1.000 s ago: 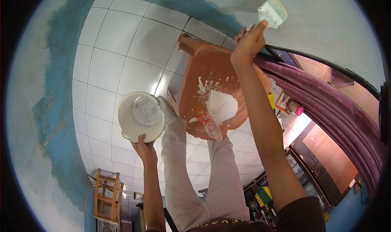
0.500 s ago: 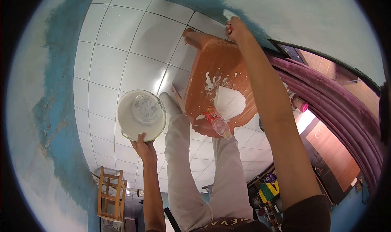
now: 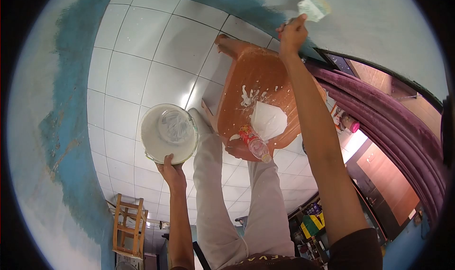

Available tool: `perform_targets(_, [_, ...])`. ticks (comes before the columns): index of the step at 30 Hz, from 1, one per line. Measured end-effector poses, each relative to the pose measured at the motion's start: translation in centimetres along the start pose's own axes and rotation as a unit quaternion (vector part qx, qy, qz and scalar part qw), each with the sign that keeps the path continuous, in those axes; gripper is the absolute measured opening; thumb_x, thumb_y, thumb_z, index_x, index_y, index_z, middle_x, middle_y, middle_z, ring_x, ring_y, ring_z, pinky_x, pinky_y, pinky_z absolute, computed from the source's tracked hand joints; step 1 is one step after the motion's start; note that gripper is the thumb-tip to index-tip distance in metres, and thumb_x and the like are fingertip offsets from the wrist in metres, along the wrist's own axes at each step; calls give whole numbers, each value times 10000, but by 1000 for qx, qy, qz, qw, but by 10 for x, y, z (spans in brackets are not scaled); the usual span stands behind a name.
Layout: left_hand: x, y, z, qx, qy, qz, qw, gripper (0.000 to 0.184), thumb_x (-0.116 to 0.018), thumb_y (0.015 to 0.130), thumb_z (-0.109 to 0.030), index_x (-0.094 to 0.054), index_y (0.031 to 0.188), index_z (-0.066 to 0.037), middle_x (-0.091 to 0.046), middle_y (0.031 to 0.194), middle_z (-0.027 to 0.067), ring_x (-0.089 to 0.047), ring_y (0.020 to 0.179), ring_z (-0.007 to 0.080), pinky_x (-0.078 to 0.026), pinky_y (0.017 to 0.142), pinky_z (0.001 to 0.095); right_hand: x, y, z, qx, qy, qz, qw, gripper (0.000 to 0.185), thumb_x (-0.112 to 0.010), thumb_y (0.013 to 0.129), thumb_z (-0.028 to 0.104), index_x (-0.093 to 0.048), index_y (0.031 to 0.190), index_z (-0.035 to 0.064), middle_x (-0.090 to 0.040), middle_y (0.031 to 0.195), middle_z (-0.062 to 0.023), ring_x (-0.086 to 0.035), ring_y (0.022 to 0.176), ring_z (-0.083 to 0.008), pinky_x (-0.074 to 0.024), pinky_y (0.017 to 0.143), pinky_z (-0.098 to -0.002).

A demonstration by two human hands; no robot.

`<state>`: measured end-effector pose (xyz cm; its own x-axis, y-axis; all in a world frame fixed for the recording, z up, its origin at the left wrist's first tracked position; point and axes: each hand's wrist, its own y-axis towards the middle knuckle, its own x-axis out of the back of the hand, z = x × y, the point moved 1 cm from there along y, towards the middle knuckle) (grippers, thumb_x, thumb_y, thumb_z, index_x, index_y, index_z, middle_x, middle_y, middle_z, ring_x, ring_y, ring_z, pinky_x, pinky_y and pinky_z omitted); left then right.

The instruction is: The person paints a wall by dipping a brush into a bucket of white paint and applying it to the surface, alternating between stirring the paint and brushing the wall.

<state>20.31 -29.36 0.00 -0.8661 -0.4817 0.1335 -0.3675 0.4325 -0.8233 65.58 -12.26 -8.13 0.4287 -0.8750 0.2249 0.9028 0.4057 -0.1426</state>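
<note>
My left hand (image 3: 172, 173) grips the rim of a paint bucket (image 3: 156, 136), thumb over the edge, fingers underneath. White paint (image 3: 174, 127) lies inside it, streaked at the bottom. At the upper right, my right hand (image 3: 294, 36) is closed round the handle of a paintbrush (image 3: 313, 7). Its broad bristles are pale with paint and close to the wall (image 3: 369, 23); whether they touch it I cannot tell. Fresh white covers much of that wall, with a blue band (image 3: 237, 7) along its lower part.
An orange plastic chair (image 3: 232, 99), spattered with white, stands before me. On its seat lie a plastic bottle (image 3: 255, 143) with a red label and a white sheet (image 3: 269, 120). A purple curtain (image 3: 379, 123) hangs at right; a wooden stool (image 3: 128, 227) stands lower left.
My right hand has swung up and to the right with the paintbrush, from the blue band toward the white area. The bucket has shifted slightly right in view, still in my left hand.
</note>
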Motion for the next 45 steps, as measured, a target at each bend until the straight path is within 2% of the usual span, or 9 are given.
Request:
perform_targets(9, [11, 5, 4, -8, 0, 16, 1000, 703, -552, 847, 17, -294, 1494, -72, -454, 1381, 164, -556, 1220, 306, -599, 938, 413, -4, 39, -60, -363, -24, 141, 921, 328, -495, 1012, 323, -562, 918, 16, -561, 661, -63, -505, 500, -150, -351, 433, -283])
perform_targets(19, [8, -13, -13, -2, -24, 56, 998, 741, -593, 824, 7, -301, 1497, -98, -435, 1406, 154, -525, 1255, 322, -576, 965, 457, 36, -56, 154, -7, -38, -1, 999, 556, -478, 1054, 437, -528, 649, 59, -452, 541, -2, -482, 503, -109, -388, 476, -280])
perform_targets(26, [9, -20, -30, -17, -11, 91, 996, 728, -575, 820, 20, -312, 1490, -88, -437, 1406, 153, -532, 1243, 327, -596, 924, 472, 32, 7, 56, 176, -258, -103, 944, 690, -396, 1068, 475, -537, 600, -12, -522, 523, -73, -555, 492, -238, -462, 541, -428])
perform_targets(29, [15, -17, -42, -21, 16, 98, 995, 752, -548, 822, 27, -292, 1516, -107, -436, 1423, 161, -526, 1256, 324, -612, 894, 440, 27, -9, 47, 64, -251, -29, 965, 624, -401, 1069, 441, -593, 680, -7, -552, 550, -88, -592, 524, -227, -454, 528, -442])
perform_targets(31, [16, -19, -53, -14, 36, 99, 994, 761, -545, 820, 30, -287, 1521, -118, -435, 1426, 156, -523, 1256, 325, -613, 878, 443, 24, -23, 58, -217, -45, 80, 972, 534, -439, 1062, 414, -594, 766, -3, -524, 556, -67, -556, 513, -185, -415, 480, -385])
perform_targets(34, [28, -15, -69, -26, 41, 114, 992, 770, -538, 820, 27, -280, 1528, -127, -433, 1432, 156, -523, 1260, 330, -606, 878, 449, 37, -31, 111, -284, -4, 124, 951, 465, -468, 1057, 390, -562, 798, 16, -481, 551, -35, -490, 488, -136, -371, 452, -302])
perform_targets(40, [35, -27, -98, -54, 28, 137, 989, 769, -518, 832, -1, -259, 1543, -137, -417, 1456, 161, -525, 1263, 341, -589, 907, 460, 99, -73, 331, -86, 26, 65, 994, 490, -487, 1054, 426, -492, 702, 85, -440, 552, 3, -411, 465, -95, -320, 431, -262])
perform_targets(42, [29, -26, -98, -58, 19, 130, 990, 776, -519, 837, -10, -238, 1549, -135, -399, 1469, 166, -515, 1276, 345, -584, 920, 478, 110, -85, 360, 69, 13, -11, 997, 552, -463, 1062, 454, -447, 631, 110, -402, 523, 19, -378, 440, -88, -298, 410, -266])
perform_targets(45, [23, -33, -91, -61, 21, 126, 990, 781, -523, 838, -15, -225, 1550, -134, -386, 1476, 172, -504, 1287, 354, -581, 934, 494, 114, -66, 331, 94, -30, -49, 994, 608, -431, 1070, 476, -376, 566, 141, -365, 493, 35, -363, 427, -72, -275, 393, -263])
